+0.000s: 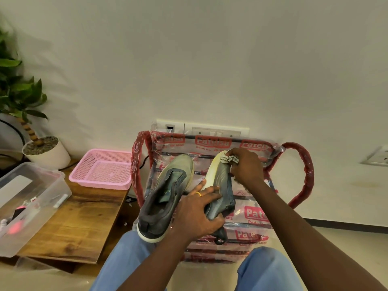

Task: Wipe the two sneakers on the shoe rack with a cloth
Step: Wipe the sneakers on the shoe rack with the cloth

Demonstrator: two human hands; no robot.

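1. Gripping the right sneaker (218, 185) around its heel and collar, the left hand (197, 215) has fingers curled over the upper and holds the shoe tilted on its side, pale sole turned toward the left sneaker; a gold ring (198, 194) shows on one finger.
2. The right hand (245, 166) is bunched around a striped cloth (230, 159), pressing it against the toe of the same sneaker near the far edge of the shoe rack (302, 175).
3. The left sneaker (165, 198) lies beside it on the rack's top tier, heel hanging over the near edge, toe pointing toward the wall.
4. The rack is wrapped in clear printed plastic; its bars appear black, though glare blurs them.
5. Left of the rack, a pink basket (102, 171) and a clear plastic box (27, 202) sit on a wooden table (84, 223), a potted plant (42, 150) at its far corner.
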